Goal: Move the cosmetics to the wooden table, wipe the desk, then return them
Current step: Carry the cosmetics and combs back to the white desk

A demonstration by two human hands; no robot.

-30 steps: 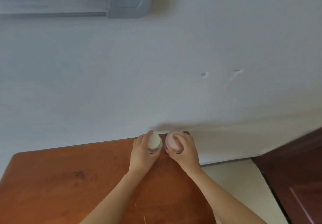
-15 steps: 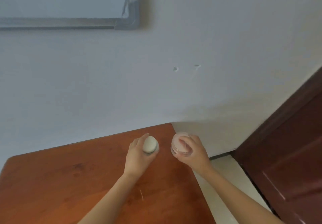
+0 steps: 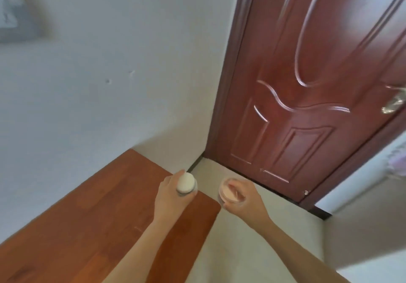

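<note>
Head view, left hand point(image 3: 167, 197) holding white-capped bottle point(image 3: 186, 182), right hand point(image 3: 247, 200) holding jar point(image 3: 228, 191), seemingly pink inside.

bottle point(image 3: 186, 183) body hidden in left grip point(image 3: 169, 197), jar point(image 3: 229, 191) blurred in right grip point(image 3: 246, 199), door handle point(image 3: 394, 104) blurred, cropped

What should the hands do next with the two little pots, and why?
Probably carry both off to the desk, out of view. The left hand holds the white-capped bottle above the corner of the wooden table, and the right hand holds the pink jar past the edge, over the floor. Neither is set down.
</note>
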